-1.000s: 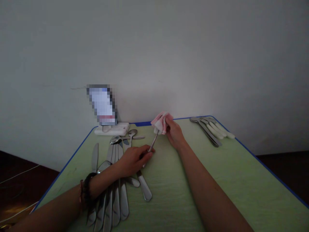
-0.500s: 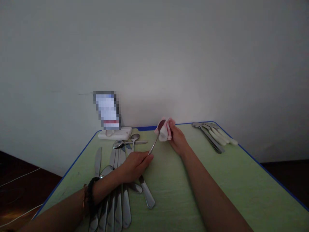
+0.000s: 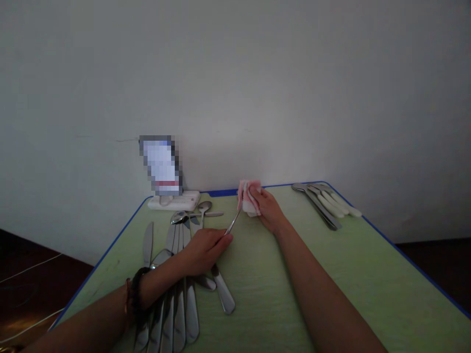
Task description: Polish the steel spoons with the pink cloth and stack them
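My left hand (image 3: 206, 249) is closed round the handle of a metal spoon (image 3: 233, 223) that slants up to the right. The spoon's bowl is wrapped inside a pink and white cloth (image 3: 247, 196), and my right hand (image 3: 268, 208) is closed on that cloth near the table's far edge. Under and beside my left hand lies a spread of knives and spoons (image 3: 176, 289). A dark bracelet sits on my left wrist.
The green table (image 3: 331, 274) has a blue edge and stands against a white wall. A second group of cutlery with white handles (image 3: 326, 203) lies at the far right. A blurred upright item on a white base (image 3: 172, 200) stands at the far left.
The spoon's bowl showed beside the cloth half a second ago; the cloth now covers it again. Both hands have stayed in about the same place.
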Action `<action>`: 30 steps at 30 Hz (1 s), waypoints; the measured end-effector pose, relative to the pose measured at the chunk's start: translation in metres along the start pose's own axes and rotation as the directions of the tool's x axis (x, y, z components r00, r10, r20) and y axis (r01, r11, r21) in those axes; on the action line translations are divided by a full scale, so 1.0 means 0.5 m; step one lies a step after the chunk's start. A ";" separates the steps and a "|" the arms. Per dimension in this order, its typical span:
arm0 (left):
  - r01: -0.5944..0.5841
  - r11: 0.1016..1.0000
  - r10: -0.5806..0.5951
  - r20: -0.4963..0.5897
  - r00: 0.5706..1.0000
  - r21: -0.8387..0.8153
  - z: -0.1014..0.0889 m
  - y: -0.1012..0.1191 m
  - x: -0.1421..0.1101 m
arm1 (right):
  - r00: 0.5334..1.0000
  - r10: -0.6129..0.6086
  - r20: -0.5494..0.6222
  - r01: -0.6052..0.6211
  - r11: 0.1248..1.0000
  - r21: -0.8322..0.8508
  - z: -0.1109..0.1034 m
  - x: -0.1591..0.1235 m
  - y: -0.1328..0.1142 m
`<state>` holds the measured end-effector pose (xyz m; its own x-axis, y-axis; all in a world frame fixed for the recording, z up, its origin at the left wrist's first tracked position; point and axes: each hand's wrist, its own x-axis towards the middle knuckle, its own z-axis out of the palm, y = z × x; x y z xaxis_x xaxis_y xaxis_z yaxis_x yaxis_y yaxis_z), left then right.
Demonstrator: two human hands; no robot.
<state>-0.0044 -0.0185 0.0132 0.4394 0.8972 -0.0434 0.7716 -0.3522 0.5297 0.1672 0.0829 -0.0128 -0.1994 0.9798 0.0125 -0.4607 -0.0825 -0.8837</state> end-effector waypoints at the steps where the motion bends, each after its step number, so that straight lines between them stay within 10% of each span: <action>1: 0.002 1.000 -0.002 0.009 1.000 0.000 0.000 0.001 0.000 | 1.000 -0.001 0.003 0.001 1.000 -0.003 0.001 -0.001 0.000; 14: 0.023 0.999 -0.023 0.008 1.000 -0.033 0.001 0.000 -0.003 | 0.988 -0.003 -0.153 0.035 0.978 0.207 -0.009 0.011 -0.009; 24: 0.044 0.998 -0.044 -0.006 0.999 -0.038 0.003 -0.002 -0.001 | 0.965 0.126 0.231 -0.139 0.989 0.042 0.004 -0.020 -0.013; 30: 0.031 1.000 -0.031 -0.010 0.999 -0.004 -0.002 0.003 0.001 | 1.000 0.016 0.011 -0.019 0.951 0.310 -0.008 0.007 -0.012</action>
<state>-0.0034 -0.0184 0.0147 0.4109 0.9102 -0.0514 0.7829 -0.3234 0.5314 0.1728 0.0875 -0.0093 -0.2162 0.9763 0.0030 -0.7021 -0.1534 -0.6953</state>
